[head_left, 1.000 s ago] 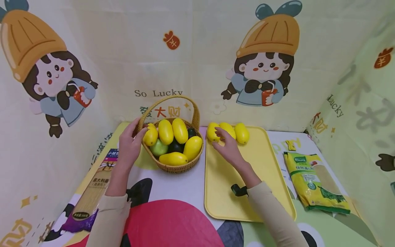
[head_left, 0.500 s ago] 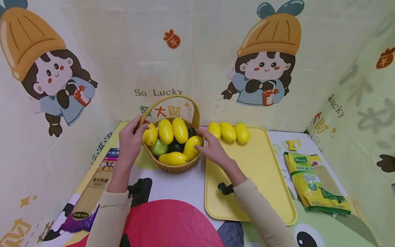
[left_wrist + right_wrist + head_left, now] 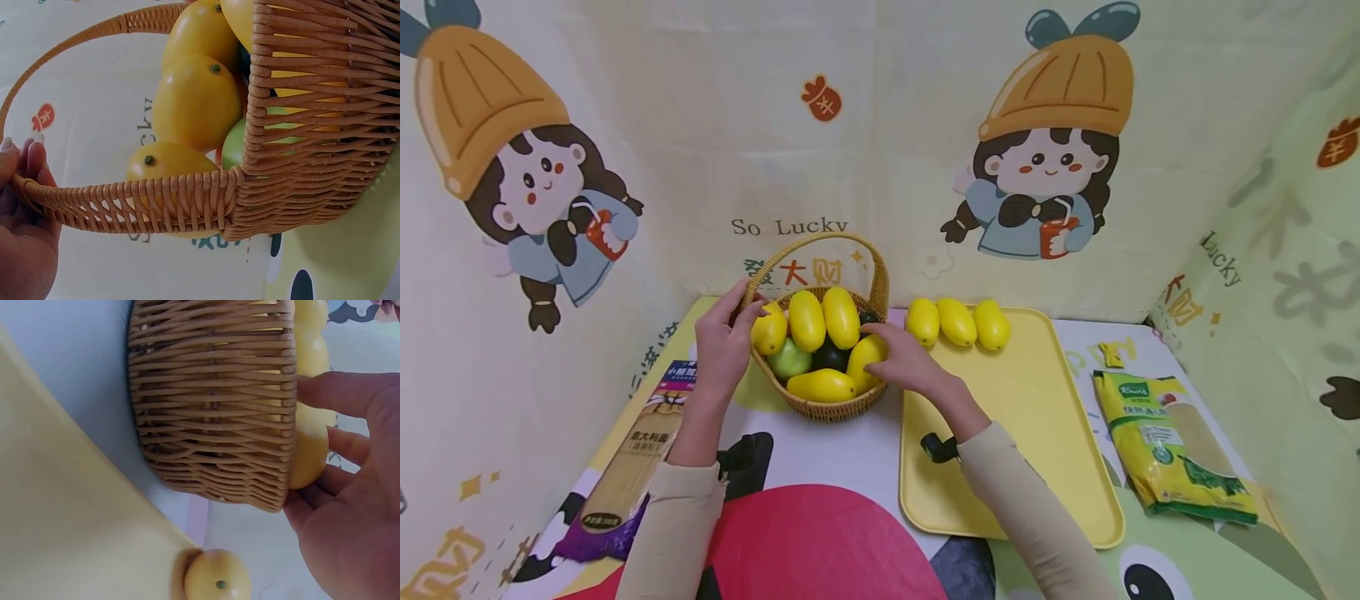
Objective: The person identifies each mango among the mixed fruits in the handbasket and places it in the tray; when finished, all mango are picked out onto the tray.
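Note:
A wicker basket (image 3: 831, 411) with a tall arched handle (image 3: 820, 237) stands at the back of the table. Inside it lie several yellow mangoes (image 3: 806, 321), a green round fruit (image 3: 789, 361) and dark fruits (image 3: 829, 357). My left hand (image 3: 722, 350) holds the left foot of the handle, which runs between thumb and fingers in the left wrist view. At the basket's right side, my right hand (image 3: 906, 358) has its thumb and fingers round a yellow mango (image 3: 309, 450) just above the rim. Some fingertips are hidden behind that mango.
To the right lies a yellow tray (image 3: 1000, 467), with three more mangoes (image 3: 957, 322) at its back edge. Beyond it are a green and yellow Knorr bag (image 3: 1172, 450) and a small yellow packet (image 3: 1111, 355). A noodle pack (image 3: 625, 475) lies at the left.
My right hand has moved left from over the tray mangoes to the mango at the basket's right and taken hold of it. The left hand stays at the handle.

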